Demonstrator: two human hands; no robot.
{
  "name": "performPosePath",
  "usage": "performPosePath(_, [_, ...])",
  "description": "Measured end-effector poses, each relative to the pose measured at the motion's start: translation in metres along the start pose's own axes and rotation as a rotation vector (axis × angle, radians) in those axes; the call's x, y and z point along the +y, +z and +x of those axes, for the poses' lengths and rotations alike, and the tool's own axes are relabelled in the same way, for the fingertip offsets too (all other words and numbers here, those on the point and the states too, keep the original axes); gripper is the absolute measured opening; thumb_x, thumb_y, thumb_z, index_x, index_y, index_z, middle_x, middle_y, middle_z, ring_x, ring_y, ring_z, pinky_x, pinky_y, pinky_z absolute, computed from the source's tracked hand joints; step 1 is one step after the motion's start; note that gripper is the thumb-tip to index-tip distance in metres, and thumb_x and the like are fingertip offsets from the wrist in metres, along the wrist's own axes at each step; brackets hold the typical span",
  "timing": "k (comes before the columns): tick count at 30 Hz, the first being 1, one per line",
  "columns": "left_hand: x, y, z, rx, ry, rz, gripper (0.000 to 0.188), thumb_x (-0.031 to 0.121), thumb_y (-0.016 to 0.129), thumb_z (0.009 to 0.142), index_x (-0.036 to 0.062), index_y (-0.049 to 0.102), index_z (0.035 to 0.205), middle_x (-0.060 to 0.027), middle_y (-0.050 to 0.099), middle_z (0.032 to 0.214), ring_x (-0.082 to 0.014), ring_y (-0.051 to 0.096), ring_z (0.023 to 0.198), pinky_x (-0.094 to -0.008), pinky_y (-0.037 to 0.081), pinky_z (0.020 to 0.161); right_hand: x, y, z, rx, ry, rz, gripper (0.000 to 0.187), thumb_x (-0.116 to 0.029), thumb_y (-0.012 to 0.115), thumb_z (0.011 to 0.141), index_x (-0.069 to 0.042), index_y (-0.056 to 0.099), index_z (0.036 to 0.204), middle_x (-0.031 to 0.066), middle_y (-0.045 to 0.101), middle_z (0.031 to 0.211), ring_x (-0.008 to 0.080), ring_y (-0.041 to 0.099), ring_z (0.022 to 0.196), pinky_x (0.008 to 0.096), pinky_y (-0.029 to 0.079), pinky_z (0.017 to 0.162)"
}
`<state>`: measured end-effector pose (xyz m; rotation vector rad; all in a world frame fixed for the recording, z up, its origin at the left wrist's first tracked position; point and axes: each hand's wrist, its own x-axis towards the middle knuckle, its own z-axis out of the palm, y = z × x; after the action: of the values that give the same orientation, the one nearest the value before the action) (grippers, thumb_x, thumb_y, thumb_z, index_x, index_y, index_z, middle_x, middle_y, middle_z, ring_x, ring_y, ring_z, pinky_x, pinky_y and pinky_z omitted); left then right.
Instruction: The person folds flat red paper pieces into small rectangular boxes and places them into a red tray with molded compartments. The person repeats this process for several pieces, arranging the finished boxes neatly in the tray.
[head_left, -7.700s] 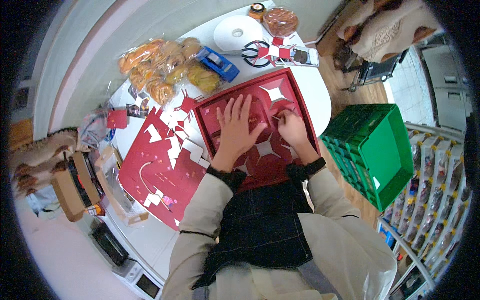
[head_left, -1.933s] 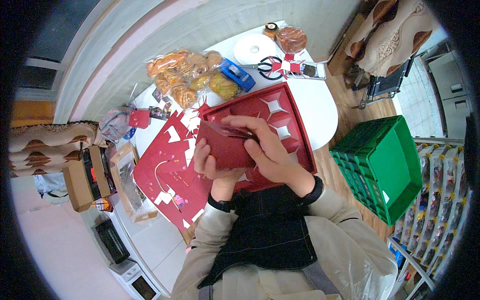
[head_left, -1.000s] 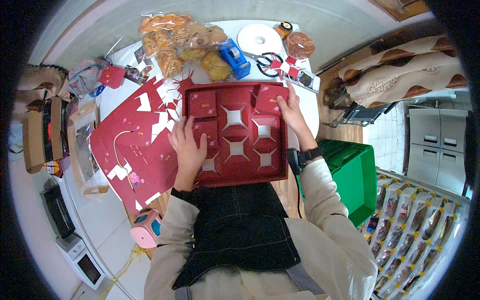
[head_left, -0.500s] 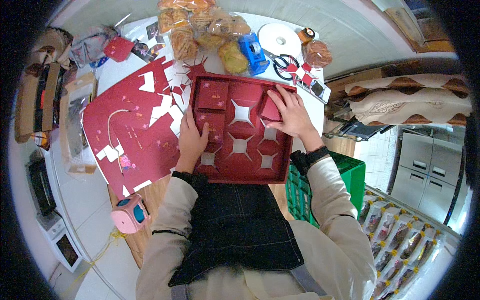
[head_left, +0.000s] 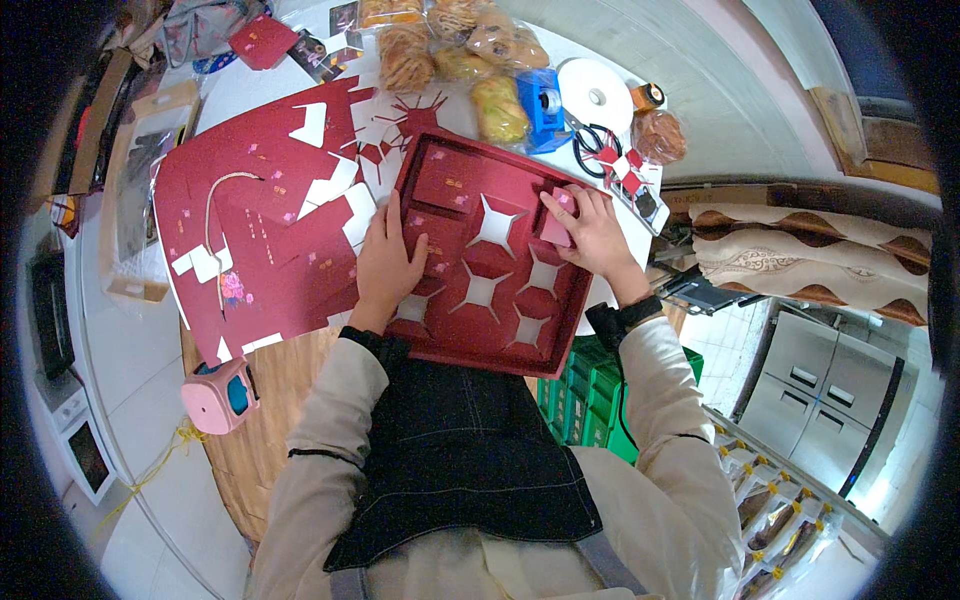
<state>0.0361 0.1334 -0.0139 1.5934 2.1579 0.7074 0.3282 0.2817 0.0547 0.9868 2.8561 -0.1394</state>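
Red card tray point(head_left: 497, 262) on table point(head_left: 262, 372) edge | left hand point(head_left: 388, 264) flat on it, nothing grasped | right hand point(head_left: 591, 230) pinches flap point(head_left: 556, 222) | light, creasable; hold by rims

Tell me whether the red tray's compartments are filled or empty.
Empty, as far as visible. The red cardboard tray shows bare divider flaps and white gaps; left hand and right hand cover some.

red cardboard tray insert point(head_left: 490, 262) | flat on table | star-shaped cutouts, folded compartments
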Motion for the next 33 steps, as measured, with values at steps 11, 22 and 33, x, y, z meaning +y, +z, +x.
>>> performPosePath(11, [0.001, -0.003, 0.0, 0.032, 0.022, 0.048, 0.075, 0.03, 0.061, 0.087, 0.004, 0.026, 0.148, -0.0242, 0.046, 0.133, -0.0412, 0.049, 0.119, -0.0465, 0.042, 0.1, -0.004, -0.013, 0.008, -0.148, 0.005, -0.064, 0.093, -0.026, 0.083, 0.059, -0.027, 0.043, 0.143, 0.0115, 0.045, 0.131, 0.0317, 0.042, 0.122, 0.0451, 0.036, 0.102])
performPosePath(22, [0.125, 0.095, 0.01, -0.25, -0.119, -0.557, 0.045, 0.024, 0.057, 0.085, -0.0024, 0.05, 0.121, -0.0295, 0.056, 0.117, -0.0435, 0.06, 0.101, -0.0481, 0.045, 0.092, 0.003, -0.006, -0.001, -0.064, -0.004, -0.006, 0.098, -0.028, 0.085, 0.057, -0.025, 0.04, 0.145, 0.0123, 0.046, 0.129, 0.0326, 0.043, 0.121, 0.0453, 0.036, 0.102])
performPosePath(33, [0.108, 0.112, 0.052, -0.821, -0.887, -1.345, 0.024, 0.031, 0.056, 0.086, 0.0136, 0.061, 0.102, -0.0007, 0.062, 0.095, -0.0168, 0.057, 0.084, -0.0352, 0.052, 0.073, 0.014, 0.011, -0.01, 0.009, 0.096, 0.13, 0.111, -0.029, 0.085, 0.057, -0.005, 0.027, 0.148, 0.015, 0.046, 0.13, 0.0348, 0.045, 0.119, 0.0469, 0.036, 0.102])
